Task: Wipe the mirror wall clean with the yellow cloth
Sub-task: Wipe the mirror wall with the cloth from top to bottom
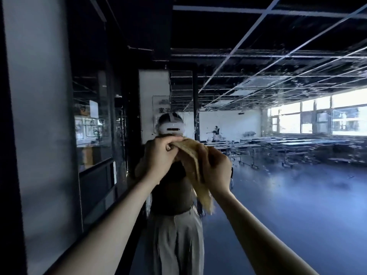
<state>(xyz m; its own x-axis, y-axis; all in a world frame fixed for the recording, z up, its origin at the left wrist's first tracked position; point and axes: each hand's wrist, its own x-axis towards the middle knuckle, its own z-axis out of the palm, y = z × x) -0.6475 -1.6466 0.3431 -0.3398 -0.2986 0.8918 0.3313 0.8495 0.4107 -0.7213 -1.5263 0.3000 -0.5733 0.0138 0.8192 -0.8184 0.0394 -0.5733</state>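
As left hand (161, 156) grips, cloth (205, 196) hangs.

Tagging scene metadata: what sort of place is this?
Probably a big classroom or dining hall, seen reflected in a large mirror wall: rows of long grey tables, a band of bright windows, a dark open grid ceiling. The left hand and right hand grip a crumpled yellow cloth.
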